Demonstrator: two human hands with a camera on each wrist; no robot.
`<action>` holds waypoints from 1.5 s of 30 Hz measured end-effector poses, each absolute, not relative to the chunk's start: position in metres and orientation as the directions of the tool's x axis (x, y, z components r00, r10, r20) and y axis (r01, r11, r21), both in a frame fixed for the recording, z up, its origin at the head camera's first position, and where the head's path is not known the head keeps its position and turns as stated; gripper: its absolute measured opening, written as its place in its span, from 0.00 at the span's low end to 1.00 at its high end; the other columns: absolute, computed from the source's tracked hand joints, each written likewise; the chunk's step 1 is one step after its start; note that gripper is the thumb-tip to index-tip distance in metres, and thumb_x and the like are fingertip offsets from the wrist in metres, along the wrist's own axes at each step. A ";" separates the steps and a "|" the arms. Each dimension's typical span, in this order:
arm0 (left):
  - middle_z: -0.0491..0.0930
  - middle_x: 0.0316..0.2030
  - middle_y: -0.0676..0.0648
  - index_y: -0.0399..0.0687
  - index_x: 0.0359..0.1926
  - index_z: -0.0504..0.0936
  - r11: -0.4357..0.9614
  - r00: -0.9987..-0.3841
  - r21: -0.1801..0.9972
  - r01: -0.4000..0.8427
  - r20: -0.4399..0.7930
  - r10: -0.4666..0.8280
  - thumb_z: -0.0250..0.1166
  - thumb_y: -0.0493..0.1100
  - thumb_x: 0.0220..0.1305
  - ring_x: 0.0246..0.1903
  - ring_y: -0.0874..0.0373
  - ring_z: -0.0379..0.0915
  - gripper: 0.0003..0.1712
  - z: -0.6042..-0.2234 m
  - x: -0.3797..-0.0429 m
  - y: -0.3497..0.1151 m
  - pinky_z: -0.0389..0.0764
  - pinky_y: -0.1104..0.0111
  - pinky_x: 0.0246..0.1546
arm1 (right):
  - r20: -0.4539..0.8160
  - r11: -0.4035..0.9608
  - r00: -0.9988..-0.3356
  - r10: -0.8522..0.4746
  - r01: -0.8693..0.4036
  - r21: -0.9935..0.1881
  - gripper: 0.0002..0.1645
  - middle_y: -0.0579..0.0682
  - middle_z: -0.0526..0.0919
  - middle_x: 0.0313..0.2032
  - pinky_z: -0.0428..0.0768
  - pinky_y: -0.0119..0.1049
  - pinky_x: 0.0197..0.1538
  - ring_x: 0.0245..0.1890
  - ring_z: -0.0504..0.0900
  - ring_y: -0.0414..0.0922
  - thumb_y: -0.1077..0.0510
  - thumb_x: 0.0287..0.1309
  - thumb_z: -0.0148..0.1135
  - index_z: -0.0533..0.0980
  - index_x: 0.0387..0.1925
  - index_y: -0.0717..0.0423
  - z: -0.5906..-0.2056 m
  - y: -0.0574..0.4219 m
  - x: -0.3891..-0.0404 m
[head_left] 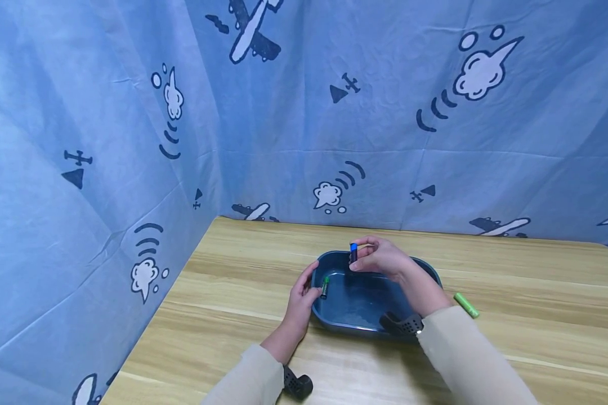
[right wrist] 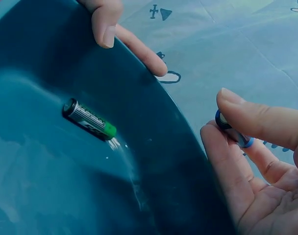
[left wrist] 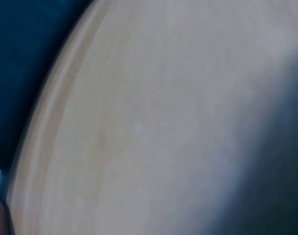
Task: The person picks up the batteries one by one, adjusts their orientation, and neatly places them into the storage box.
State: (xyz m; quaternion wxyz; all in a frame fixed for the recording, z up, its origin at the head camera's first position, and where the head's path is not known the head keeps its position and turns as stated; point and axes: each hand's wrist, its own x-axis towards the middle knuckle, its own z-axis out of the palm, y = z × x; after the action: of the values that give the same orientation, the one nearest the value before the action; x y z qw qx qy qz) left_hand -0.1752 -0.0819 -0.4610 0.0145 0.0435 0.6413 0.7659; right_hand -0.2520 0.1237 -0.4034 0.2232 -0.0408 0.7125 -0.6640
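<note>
My right hand (head_left: 383, 260) pinches a blue battery (head_left: 353, 253) between thumb and fingers. It holds the battery above the far side of a dark blue plastic basin (head_left: 360, 301). At the basin's left end my left hand (head_left: 300, 301) grips the rim, thumb inside the wall and fingers outside. A green and black battery (right wrist: 90, 120) lies on the basin floor, close to the left thumb (right wrist: 109, 36). In the left wrist view only the basin's side (left wrist: 26, 63), blurred tabletop and a sliver of skin appear.
A light green battery (head_left: 466, 305) lies on the wooden table (head_left: 233, 281), right of the basin and beside the right forearm. Blue curtains (head_left: 304, 124) with airplane prints hang behind the table and along its left side. Both wrists wear dark bands.
</note>
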 end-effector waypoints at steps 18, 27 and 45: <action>0.62 0.64 0.43 0.45 0.65 0.66 -0.145 -0.995 0.987 0.070 0.079 0.059 0.50 0.30 0.58 0.59 0.46 0.60 0.31 -0.490 -0.188 -0.080 0.66 0.65 0.55 | -0.272 0.251 -0.870 -0.412 0.178 -0.952 0.32 0.48 0.76 0.23 0.81 0.42 0.41 0.29 0.81 0.46 0.68 0.42 0.70 0.64 0.48 0.64 -0.414 0.113 -0.263; 0.62 0.64 0.45 0.50 0.65 0.67 -0.139 -0.997 0.990 0.040 0.048 0.060 0.49 0.30 0.58 0.60 0.48 0.59 0.32 -0.489 -0.190 -0.079 0.65 0.64 0.57 | -0.257 0.397 -0.788 -0.559 0.017 -0.918 0.30 0.52 0.79 0.21 0.82 0.43 0.34 0.24 0.81 0.48 0.66 0.43 0.70 0.64 0.47 0.66 -0.420 0.103 -0.262; 0.46 0.70 0.42 0.62 0.72 0.46 0.314 -0.918 0.944 0.098 -0.037 0.396 0.62 0.38 0.55 0.67 0.44 0.45 0.49 -0.464 -0.195 -0.096 0.56 0.49 0.62 | -0.370 0.630 -0.759 -0.536 -0.068 -0.774 0.28 0.52 0.77 0.20 0.81 0.39 0.25 0.17 0.79 0.47 0.65 0.37 0.74 0.68 0.41 0.61 -0.440 0.082 -0.262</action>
State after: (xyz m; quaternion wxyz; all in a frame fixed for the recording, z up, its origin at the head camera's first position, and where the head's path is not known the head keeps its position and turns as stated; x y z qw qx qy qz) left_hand -0.1954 -0.0960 -0.4640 0.1320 0.1542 0.7999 0.5648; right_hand -0.2620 0.0821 -0.4405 0.2986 -0.1773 0.8519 -0.3920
